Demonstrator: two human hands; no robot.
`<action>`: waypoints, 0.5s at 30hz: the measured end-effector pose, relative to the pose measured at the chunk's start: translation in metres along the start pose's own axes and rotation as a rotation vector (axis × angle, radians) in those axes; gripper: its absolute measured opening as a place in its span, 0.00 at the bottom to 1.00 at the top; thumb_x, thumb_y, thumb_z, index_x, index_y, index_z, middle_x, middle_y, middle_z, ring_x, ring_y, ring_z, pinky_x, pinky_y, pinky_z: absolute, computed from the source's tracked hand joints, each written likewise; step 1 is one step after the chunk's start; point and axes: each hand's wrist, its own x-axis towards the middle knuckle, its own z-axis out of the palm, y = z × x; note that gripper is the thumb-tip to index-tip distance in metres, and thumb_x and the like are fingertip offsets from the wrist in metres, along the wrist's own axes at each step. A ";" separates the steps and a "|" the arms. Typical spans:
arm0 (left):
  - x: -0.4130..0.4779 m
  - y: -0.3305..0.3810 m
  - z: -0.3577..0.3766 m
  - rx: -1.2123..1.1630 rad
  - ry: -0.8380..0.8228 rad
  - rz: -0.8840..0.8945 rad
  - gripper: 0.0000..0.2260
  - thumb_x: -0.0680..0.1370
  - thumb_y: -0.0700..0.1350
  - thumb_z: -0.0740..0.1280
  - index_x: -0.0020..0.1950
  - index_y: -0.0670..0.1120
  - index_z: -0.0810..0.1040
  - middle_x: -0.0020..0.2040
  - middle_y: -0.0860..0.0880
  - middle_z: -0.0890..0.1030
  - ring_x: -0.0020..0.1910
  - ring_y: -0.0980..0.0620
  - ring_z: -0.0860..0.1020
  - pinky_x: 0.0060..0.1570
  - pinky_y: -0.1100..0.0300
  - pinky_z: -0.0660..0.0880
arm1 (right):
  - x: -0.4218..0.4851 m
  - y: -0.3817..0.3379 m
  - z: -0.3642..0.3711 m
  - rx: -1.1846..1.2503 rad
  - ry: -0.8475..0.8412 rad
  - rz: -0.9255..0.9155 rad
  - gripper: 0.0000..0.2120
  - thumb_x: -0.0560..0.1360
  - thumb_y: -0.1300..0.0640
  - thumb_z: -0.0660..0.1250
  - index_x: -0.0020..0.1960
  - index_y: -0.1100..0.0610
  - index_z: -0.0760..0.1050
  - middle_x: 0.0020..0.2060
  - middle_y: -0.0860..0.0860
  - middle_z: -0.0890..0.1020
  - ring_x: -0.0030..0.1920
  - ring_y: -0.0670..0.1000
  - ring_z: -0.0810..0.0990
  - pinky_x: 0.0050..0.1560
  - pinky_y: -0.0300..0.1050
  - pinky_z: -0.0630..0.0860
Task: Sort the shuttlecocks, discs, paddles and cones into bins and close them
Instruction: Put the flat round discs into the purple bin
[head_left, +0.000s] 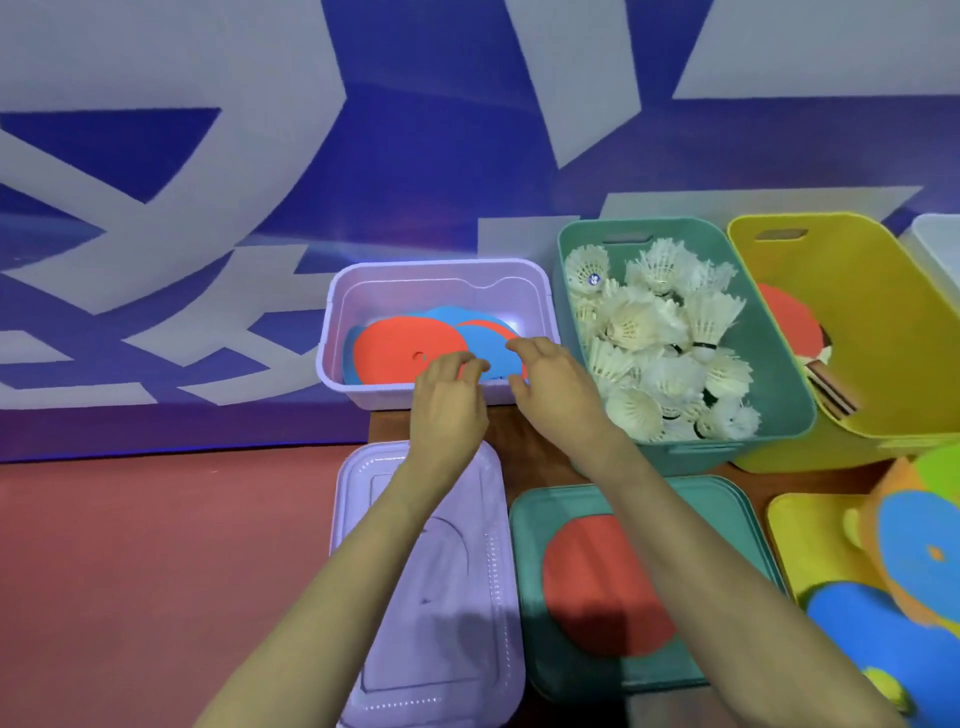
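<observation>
A lilac bin (337, 332) holds red and blue flat discs (400, 345). My left hand (447, 400) and my right hand (550, 384) hover over its near rim, fingers loosely curled, holding nothing. To the right, a green bin (779, 384) is full of white shuttlecocks (660, 338). A yellow bin (883, 322) holds red paddles (789, 322). The lilac lid (441, 623) lies below the lilac bin. One red disc (597, 582) rests on the green lid (530, 519).
A yellow lid (810, 535) lies at the right with blue, orange and green discs (919, 551) piled on it. A white bin corner (940, 244) shows at far right. Red floor lies to the left, a blue-and-white wall behind.
</observation>
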 end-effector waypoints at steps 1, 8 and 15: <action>-0.014 0.014 0.004 0.010 0.035 0.028 0.16 0.71 0.39 0.57 0.53 0.41 0.80 0.52 0.42 0.81 0.51 0.41 0.78 0.50 0.51 0.74 | -0.017 0.007 -0.004 0.036 0.041 -0.018 0.20 0.77 0.59 0.60 0.68 0.56 0.68 0.62 0.55 0.74 0.62 0.57 0.71 0.59 0.51 0.70; -0.098 0.106 0.045 -0.134 0.026 0.064 0.16 0.69 0.41 0.57 0.52 0.42 0.79 0.51 0.44 0.79 0.48 0.44 0.76 0.48 0.53 0.70 | -0.153 0.072 -0.014 0.102 0.133 -0.211 0.16 0.74 0.56 0.58 0.60 0.54 0.74 0.49 0.50 0.80 0.49 0.53 0.78 0.50 0.44 0.74; -0.154 0.193 0.106 -0.141 -0.244 -0.088 0.15 0.71 0.42 0.59 0.53 0.44 0.79 0.51 0.44 0.79 0.48 0.42 0.77 0.51 0.51 0.75 | -0.238 0.198 -0.012 0.047 -0.037 0.044 0.15 0.72 0.61 0.67 0.58 0.59 0.76 0.51 0.56 0.80 0.52 0.60 0.78 0.49 0.50 0.77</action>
